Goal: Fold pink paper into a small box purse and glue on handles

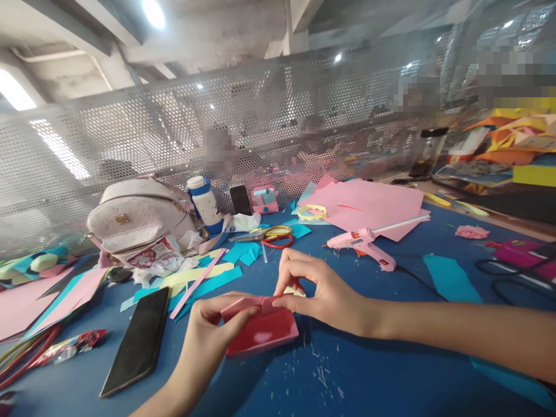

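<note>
Both of my hands are on a small, shallow pink-red tray of folded glossy card, held centrally in front of me over the blue tabletop. My left hand pinches its far wall, thumb on the inner face; my right hand closes thumb and forefinger on the lighter pink folded flap along that same edge. As I judge it, the basic shape is done: a floor and raised sides show. The flap seems unfinished, kept in place by my fingers, with no fastening that I can see. The pale pink plastic glue gun lies aside, beyond my right wrist.

My left fingers disappear behind the far wall, so their grip there is hidden. I cannot tell whether the tray's base touches the tabletop, nor what the pale yellow scrap behind my right fingers is. Both forearms run out of view.
</note>
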Action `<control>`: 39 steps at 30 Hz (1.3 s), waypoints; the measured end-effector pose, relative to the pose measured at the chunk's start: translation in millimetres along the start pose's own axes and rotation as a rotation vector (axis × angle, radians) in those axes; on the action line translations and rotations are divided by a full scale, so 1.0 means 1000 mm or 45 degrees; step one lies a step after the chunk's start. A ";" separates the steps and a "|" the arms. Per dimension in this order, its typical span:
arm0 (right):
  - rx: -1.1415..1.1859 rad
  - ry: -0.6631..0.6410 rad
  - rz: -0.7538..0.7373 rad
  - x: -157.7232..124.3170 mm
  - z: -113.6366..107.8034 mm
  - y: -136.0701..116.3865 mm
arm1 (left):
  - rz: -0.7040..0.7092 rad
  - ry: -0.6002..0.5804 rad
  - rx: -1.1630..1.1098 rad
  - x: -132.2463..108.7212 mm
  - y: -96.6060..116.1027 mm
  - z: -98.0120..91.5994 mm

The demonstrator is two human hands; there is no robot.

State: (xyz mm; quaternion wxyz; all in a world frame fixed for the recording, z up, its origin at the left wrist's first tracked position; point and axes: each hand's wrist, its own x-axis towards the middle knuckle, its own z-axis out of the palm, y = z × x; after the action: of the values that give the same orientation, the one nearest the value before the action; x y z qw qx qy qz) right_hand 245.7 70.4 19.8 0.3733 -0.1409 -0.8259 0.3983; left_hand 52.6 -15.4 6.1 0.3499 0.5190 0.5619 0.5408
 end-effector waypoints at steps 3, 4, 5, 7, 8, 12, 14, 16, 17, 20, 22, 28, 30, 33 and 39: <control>-0.013 -0.022 -0.044 -0.003 0.002 -0.003 | 0.080 0.006 0.023 -0.002 0.002 0.002; -0.026 -0.026 -0.065 -0.004 0.002 -0.003 | 0.107 0.001 0.028 -0.003 0.002 0.002; -0.040 -0.029 -0.086 -0.004 0.002 -0.003 | 0.131 -0.006 0.029 -0.003 0.002 0.002; -0.063 -0.030 -0.123 -0.005 0.002 -0.003 | 0.159 -0.030 0.017 -0.003 0.002 0.002; -0.071 -0.027 -0.136 -0.006 0.002 -0.002 | 0.162 -0.046 0.006 -0.003 0.002 0.002; -0.093 -0.021 -0.138 -0.007 0.002 -0.003 | 0.093 -0.094 -0.029 -0.003 0.000 0.001; -0.097 -0.024 -0.114 -0.007 0.002 -0.004 | 0.021 -0.071 -0.012 -0.003 -0.001 0.001; -0.097 -0.021 -0.081 -0.006 0.003 -0.003 | -0.030 -0.040 0.022 -0.002 -0.002 0.001; -0.093 -0.017 -0.057 -0.005 0.003 -0.002 | -0.046 -0.033 0.040 -0.002 -0.004 0.002; -0.078 -0.007 0.023 -0.002 0.003 0.000 | -0.112 -0.022 0.040 0.001 -0.008 0.003; -0.072 0.009 0.049 0.000 0.001 0.000 | -0.209 0.018 -0.012 0.004 -0.011 0.003; -0.188 -0.066 0.148 -0.015 -0.016 -0.017 | -0.459 0.086 -0.274 0.010 -0.019 -0.001; -0.302 -0.225 0.225 -0.030 -0.029 -0.021 | -0.464 0.104 -0.275 0.011 -0.022 -0.003; -0.528 -0.354 0.365 -0.055 -0.060 -0.016 | -0.455 0.112 -0.238 0.013 -0.026 -0.006; -1.129 -0.019 0.826 -0.096 -0.141 0.029 | -0.399 0.155 -0.228 0.016 -0.028 -0.008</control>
State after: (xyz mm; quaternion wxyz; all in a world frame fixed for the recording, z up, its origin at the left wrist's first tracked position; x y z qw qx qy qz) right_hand 411.9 116.4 6.5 0.1304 -0.5293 -0.8314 0.1076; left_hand 35.9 1.3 -17.4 0.4399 0.3582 0.6055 0.5581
